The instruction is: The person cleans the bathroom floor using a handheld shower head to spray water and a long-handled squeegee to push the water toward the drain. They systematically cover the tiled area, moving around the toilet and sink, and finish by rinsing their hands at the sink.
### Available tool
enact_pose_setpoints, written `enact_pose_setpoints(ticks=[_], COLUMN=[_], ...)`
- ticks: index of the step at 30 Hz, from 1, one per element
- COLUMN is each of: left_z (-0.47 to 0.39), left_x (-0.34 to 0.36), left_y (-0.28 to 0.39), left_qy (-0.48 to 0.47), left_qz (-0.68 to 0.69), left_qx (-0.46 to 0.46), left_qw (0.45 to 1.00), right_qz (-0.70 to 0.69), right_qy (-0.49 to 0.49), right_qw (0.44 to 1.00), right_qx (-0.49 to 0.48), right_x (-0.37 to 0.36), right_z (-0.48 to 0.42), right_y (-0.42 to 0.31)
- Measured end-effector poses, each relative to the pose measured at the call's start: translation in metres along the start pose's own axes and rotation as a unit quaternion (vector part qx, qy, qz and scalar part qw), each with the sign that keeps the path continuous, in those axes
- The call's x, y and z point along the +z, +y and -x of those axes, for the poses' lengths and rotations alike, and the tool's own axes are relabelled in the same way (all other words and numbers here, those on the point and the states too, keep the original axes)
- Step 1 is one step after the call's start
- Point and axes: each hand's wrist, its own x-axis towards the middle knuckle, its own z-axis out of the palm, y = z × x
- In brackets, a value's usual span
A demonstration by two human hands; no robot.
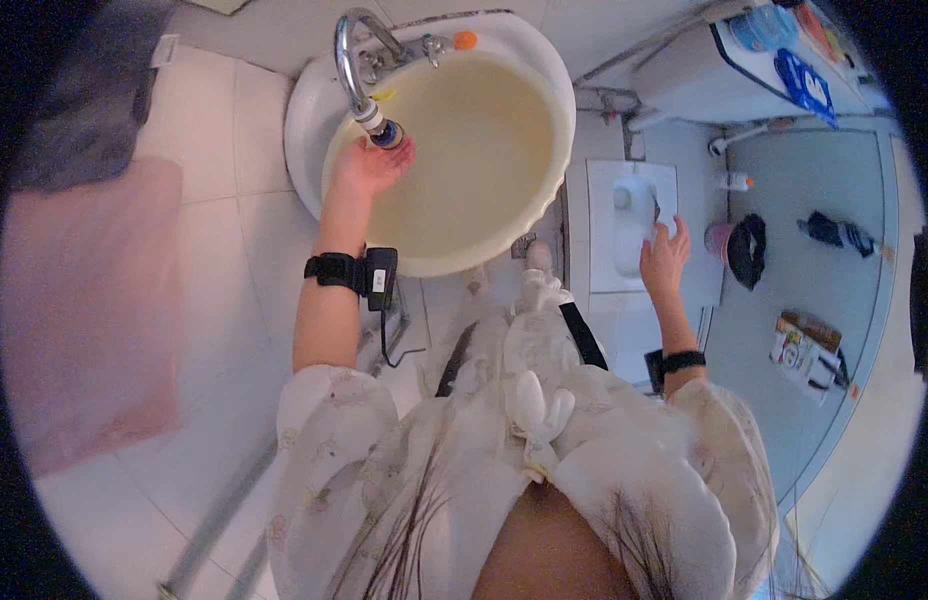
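My left hand [378, 161] is raised palm up at the outlet of a curved chrome faucet [347, 60], its fingers touching or just under the dark blue nozzle [387, 134]. Beneath it a large round basin [464, 266], cream-coloured with a wavy rim, sits in the white ceramic sink [306, 124]. Cloudy liquid or a pale bottom shows inside; I cannot tell which. My right hand [666, 251] hangs to the right of the basin with bent fingers, above the floor near a white squat toilet [633, 225]. Nothing clear shows in it.
Chrome tap handles [434, 49] and an orange round object [465, 40] are at the sink's back. A washing machine [674, 82] stands at the upper right, bearing a blue packet [807, 86]. Right of the toilet are a bin with a black bag [747, 251] and a glass panel [801, 172].
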Motion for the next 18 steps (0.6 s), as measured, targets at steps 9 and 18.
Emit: enact_pose_setpoints(ticks=[9,18], left_z=[-0.022,-0.027], left_x=[0.017,0.009], left_y=[-0.013,-0.001], left_qy=[0.007,0.066], left_qz=[-0.02,-0.067], left_qx=[-0.125,-0.104], left_qw=[0.992,0.99], right_qz=[-0.039,-0.181], right_qy=[-0.025,0.033], right_qw=[0.977,0.969], right_qx=[0.209,0.166], right_x=[-0.035,-0.062], right_z=[0.129,0.098], right_y=[-0.048,-0.095])
